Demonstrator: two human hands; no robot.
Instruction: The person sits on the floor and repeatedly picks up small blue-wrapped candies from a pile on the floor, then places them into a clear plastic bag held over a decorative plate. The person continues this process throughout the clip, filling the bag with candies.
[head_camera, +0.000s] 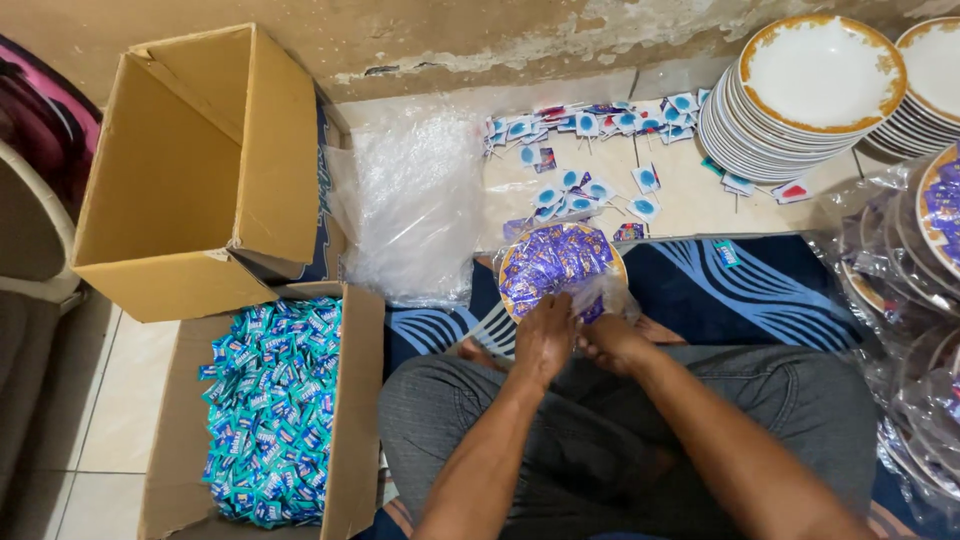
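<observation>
1. The left hand (545, 335) and right hand (612, 340) both grip the near edge of a plastic-wrapped plate (560, 268) of purple sachets, in front of the person's knees.
2. Left: a box of teal sachets (268, 410).
3. Far right: stacked white plates (800, 95).

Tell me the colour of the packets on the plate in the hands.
Purple packets, seen in the head view.

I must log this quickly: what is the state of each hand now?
Left hand: closed on the edge of the wrapped plate of purple sachets.
Right hand: closed on the clear plastic wrap around that plate.
</observation>
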